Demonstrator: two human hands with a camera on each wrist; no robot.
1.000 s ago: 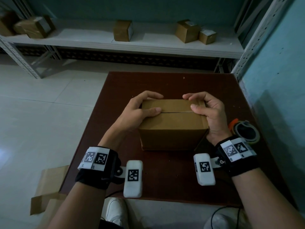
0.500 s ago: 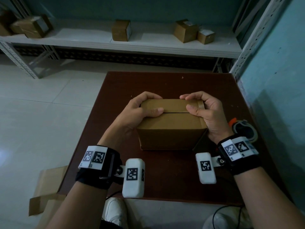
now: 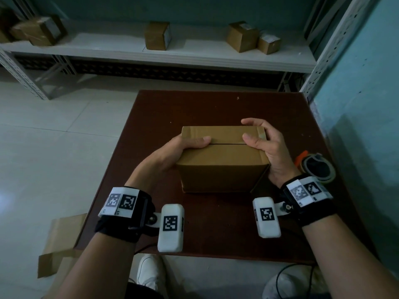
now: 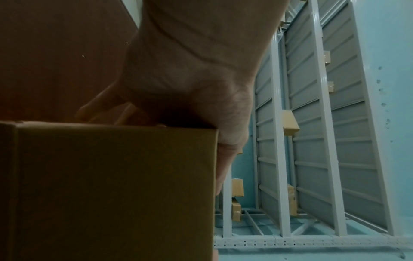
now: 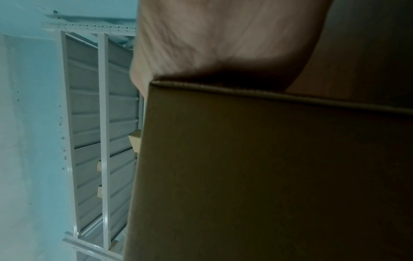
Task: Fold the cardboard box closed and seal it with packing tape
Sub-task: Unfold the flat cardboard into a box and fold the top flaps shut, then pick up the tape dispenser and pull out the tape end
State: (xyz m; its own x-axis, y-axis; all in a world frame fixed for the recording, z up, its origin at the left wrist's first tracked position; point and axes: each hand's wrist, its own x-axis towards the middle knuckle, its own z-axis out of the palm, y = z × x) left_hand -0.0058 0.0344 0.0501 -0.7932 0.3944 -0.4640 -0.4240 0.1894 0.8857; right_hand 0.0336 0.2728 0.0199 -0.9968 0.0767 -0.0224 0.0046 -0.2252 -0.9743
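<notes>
1. Since the earlier frames the left hand [image 3: 172,152] has slid toward the near left corner of the cardboard box [image 3: 222,160]; its fingers, once over the far left edge, now lie down the left side, and only the thumb is on top. The right hand [image 3: 267,149] grips much as before.

2. One cardboard box stands on the brown table [image 3: 216,104], between the two hands, its top flaps folded flat and meeting in a seam that runs from left to right.

3. The left hand clasps the box's left side, its thumb pressed on the top just at the seam; in the left wrist view its fingers [image 4: 105,113] curl over the box's edge.

4. The right hand clasps the right end, with its thumb on top beside the seam and its fingers curled round the far right corner.

5. The seam bears no tape that can be seen.

6. One tape dispenser [image 3: 317,167] with an orange part lies on the table just right of the right wrist, apart from the box.

7. On the white shelf [image 3: 194,55] beyond the table stand five small boxes [image 3: 157,35]: two at the left, one in the middle, two at the right.

8. Flat pieces of cardboard [image 3: 60,240] lie on the floor by the table's near left corner.
</notes>
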